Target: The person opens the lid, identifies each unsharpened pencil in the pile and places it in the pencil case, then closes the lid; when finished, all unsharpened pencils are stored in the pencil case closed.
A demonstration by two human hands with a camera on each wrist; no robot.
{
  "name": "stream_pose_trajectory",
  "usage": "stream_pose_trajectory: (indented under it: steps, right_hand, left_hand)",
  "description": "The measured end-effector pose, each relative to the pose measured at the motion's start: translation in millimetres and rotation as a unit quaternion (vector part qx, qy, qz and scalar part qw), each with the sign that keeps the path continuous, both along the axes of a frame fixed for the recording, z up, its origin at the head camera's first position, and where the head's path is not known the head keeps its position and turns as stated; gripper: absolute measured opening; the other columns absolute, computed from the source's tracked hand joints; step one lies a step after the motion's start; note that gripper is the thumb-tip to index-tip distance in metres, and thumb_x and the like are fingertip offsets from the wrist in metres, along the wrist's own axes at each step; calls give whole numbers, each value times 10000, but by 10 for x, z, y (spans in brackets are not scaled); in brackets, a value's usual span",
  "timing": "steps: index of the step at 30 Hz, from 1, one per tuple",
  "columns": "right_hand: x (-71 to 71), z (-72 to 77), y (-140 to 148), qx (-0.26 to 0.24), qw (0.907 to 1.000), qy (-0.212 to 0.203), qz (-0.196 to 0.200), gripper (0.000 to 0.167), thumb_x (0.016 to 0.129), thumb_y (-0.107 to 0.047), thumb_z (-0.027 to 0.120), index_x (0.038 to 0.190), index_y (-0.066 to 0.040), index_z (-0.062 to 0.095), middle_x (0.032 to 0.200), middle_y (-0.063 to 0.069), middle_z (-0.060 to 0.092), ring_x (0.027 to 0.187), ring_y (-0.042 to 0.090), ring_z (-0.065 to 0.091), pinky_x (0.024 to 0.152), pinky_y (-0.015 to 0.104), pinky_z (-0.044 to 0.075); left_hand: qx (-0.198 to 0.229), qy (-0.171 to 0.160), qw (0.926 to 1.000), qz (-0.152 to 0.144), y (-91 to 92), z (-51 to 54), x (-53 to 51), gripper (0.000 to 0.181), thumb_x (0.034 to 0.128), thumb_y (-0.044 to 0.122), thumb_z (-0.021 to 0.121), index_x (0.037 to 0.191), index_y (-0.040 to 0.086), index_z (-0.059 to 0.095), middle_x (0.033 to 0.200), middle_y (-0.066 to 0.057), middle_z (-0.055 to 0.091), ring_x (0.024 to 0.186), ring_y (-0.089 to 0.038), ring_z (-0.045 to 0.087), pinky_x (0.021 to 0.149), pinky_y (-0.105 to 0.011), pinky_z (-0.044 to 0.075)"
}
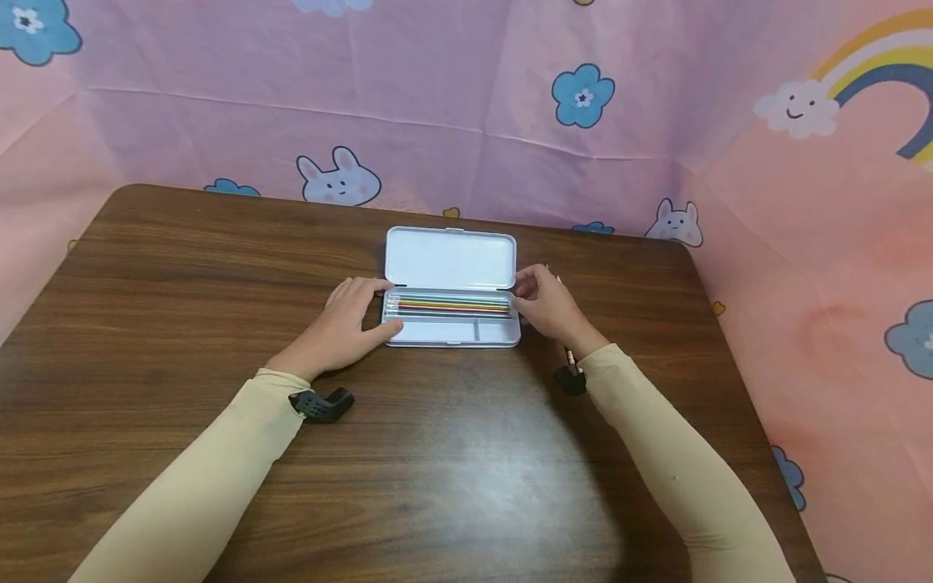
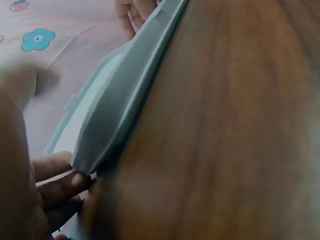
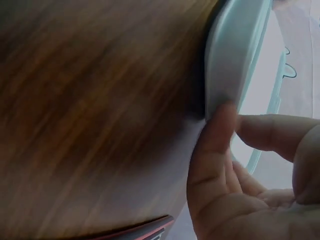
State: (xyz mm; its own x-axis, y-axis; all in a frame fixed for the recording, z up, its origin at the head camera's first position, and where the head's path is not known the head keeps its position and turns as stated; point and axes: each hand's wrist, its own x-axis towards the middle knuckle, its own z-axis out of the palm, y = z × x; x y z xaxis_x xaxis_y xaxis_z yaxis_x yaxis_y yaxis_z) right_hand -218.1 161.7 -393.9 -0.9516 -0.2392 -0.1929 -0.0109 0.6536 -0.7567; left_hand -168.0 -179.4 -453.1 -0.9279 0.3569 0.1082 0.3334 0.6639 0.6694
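Observation:
An open white pencil case lies on the wooden table, its lid tipped back towards the wall. Several coloured pencils lie side by side in its rear compartment. My left hand grips the case's left end, index finger at the back corner and thumb over the front part. In the left wrist view, fingertips touch the case's corner, while the thumb is blurred. My right hand pinches the right end; in the right wrist view, its thumb and a finger meet at the case's edge.
A narrow, partly hidden thing shows behind the right wrist. A dark strip with a red edge lies low in the right wrist view. The table runs back to a patterned cloth wall, with another at the right.

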Motion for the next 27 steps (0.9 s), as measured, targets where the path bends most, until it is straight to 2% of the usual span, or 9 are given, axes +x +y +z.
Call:
stream_pose_trajectory:
  steps: [4,9,12,15,18,21,27]
  right_hand:
    - [-17,-22,16,-50,9999,-100,80,579,983,-27,643,1508,23,405,1177,231,635,912,316,667,687,393,636]
    - [-42,-29,42,-124,9992,-314,208,633,995,-43,647,1556,6,357,1197,236,629,956,321,675,697,373,641]
    - [-48,-30,64,-179,9984,-498,202,602,1001,-51,649,1541,0,385,1196,231,623,970,321,685,721,374,643]
    - [-51,-30,83,-202,9980,-560,213,557,1010,-57,641,1520,-8,423,1171,215,625,971,317,689,732,372,643]
    - [-56,-38,95,-283,9976,-565,279,540,1019,-55,630,1518,-4,432,1145,205,626,973,310,681,736,370,642]
    - [-54,-43,99,-396,9970,-582,314,538,1020,-41,624,1519,4,428,1126,201,623,979,312,678,737,375,641]
    - [-48,-56,104,-521,9968,-577,209,534,1019,-28,618,1518,-10,428,1121,194,611,1002,312,667,741,390,645]
  left_hand:
    - [575,-208,9980,148,-30,53,-40,595,1060,287,576,1544,22,353,1420,-192,526,1428,-374,391,1229,-598,211]
    - [951,-613,9920,555,-21,154,-93,695,1029,187,619,1607,54,256,1438,-175,541,1387,-363,451,1141,-566,380]
    - [1308,-1055,9824,810,5,204,-120,689,1041,189,585,1627,70,241,1464,-173,527,1271,-337,547,1007,-477,507]
    - [1714,-1636,9670,935,20,274,-146,646,1084,238,503,1642,80,217,1475,-192,512,1217,-326,577,910,-379,572]
    - [2021,-2223,9499,864,13,356,-155,619,1116,291,415,1653,85,187,1489,-224,484,1227,-339,563,913,-335,597]
    - [2119,-2543,9405,770,9,425,-156,610,1124,341,370,1654,93,199,1494,-227,468,1260,-337,538,985,-355,575]
    - [2113,-2702,9376,580,32,485,-168,664,1115,471,350,1642,85,232,1480,-211,446,1264,-332,513,1049,-425,537]
